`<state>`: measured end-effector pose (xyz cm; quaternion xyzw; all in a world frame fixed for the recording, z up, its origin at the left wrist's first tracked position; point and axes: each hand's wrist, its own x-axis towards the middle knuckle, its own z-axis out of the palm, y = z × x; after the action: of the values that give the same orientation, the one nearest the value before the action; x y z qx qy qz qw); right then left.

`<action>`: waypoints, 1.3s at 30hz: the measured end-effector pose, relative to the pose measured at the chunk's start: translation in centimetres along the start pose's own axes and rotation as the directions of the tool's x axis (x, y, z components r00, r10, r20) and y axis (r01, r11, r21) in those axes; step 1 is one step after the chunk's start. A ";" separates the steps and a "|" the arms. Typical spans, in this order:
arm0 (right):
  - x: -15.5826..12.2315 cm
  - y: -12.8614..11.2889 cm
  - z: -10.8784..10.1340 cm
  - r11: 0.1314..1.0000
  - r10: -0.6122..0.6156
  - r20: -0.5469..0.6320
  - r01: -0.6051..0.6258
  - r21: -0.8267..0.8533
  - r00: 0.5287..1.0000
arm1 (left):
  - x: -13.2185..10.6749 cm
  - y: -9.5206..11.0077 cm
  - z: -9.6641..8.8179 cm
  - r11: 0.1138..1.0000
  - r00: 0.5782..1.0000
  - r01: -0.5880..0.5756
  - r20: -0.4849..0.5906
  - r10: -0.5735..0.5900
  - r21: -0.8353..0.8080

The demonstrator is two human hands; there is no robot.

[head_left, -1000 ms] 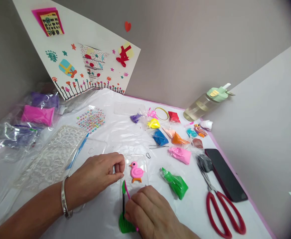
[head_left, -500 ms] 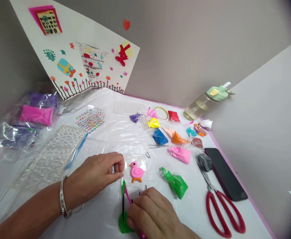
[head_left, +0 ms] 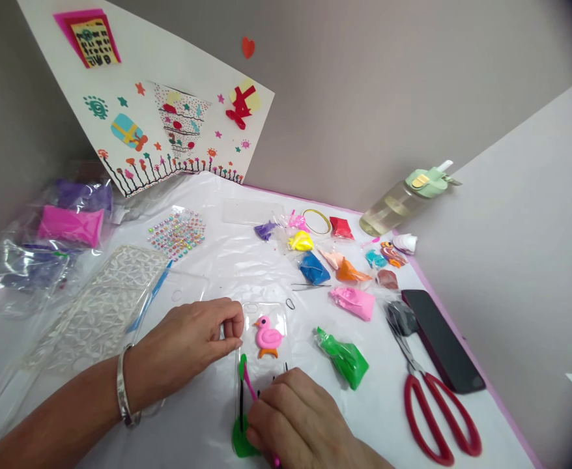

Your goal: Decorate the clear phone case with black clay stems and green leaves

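Note:
A clear phone case [head_left: 266, 312] lies flat on the white table with a pink clay duck [head_left: 268, 339] stuck on it. My left hand [head_left: 188, 345] pinches the case's left edge, fingers closed, a silver bracelet on its wrist. My right hand [head_left: 298, 423] is closed on a thin pink tool [head_left: 248, 379] whose tip rests on a green clay stem [head_left: 242, 397] running down the case to a green clay lump [head_left: 240, 445] at its lower end.
A green clay bag [head_left: 344, 359], a pink clay bag [head_left: 354, 303], several other coloured clay bags, red scissors [head_left: 437, 417], a dark phone [head_left: 440, 342], a water bottle [head_left: 403, 202], a rhinestone sheet [head_left: 178, 233], a patterned clear case [head_left: 100, 306] and a decorated card [head_left: 169, 111] surround the work.
My right hand has shifted slightly with the pink tool along the green stem. My left hand stays on the case edge.

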<state>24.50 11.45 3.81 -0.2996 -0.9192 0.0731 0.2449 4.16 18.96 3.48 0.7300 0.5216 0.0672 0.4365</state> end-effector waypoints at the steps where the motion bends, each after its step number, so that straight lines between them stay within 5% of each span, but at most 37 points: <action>1: -0.1 0.0 -0.1 1.000 0.004 0.000 -0.004 0.004 1.000 | 0.0 0.0 0.0 1.000 1.000 -0.001 0.001 0.001 -0.001; 18: -0.7 0.3 -0.2 0.994 0.059 -0.070 -0.052 0.096 0.996 | 0.0 0.1 -0.1 1.000 1.000 0.010 0.007 -0.010 0.005; 24: -0.6 0.6 -0.5 0.987 0.090 0.040 -0.095 0.132 0.995 | 0.1 0.1 -0.1 1.000 1.000 0.011 0.005 -0.011 0.000; 39: -0.5 0.8 0.5 0.997 0.050 0.011 -0.050 0.058 0.999 | 0.0 -0.1 0.0 1.000 1.000 0.008 0.009 -0.008 0.000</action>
<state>25.04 11.86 2.99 -0.3149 -0.9100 0.1075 0.2473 4.06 18.93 3.40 0.7282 0.5224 0.0623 0.4392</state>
